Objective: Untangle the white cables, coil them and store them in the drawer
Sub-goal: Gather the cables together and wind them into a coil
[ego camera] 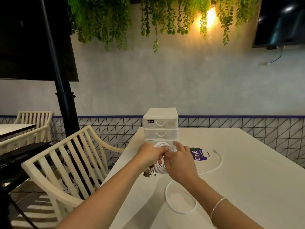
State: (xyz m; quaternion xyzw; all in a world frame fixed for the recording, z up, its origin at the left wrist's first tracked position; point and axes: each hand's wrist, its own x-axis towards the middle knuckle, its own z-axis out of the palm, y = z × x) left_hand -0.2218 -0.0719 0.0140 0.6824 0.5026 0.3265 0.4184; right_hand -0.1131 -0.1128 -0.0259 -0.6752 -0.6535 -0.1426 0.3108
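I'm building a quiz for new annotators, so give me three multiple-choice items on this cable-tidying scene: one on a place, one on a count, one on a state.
1. Where does the drawer unit stand?
A. on the chair
B. on the table, beyond the hands
C. on the floor

2. How many drawer fronts with handles show fully above the hands?
A. two
B. four
C. five

3. What state is the coil in?
A. lying in an open drawer
B. hanging from the wall
C. held in the left hand

Key: 1 B, the unit sits at the far edge of the table. 2 A, two curved handles show, stacked. 3 C, the left fingers curl round the loops while the right hand works at them, and a loose cable trails on the table.
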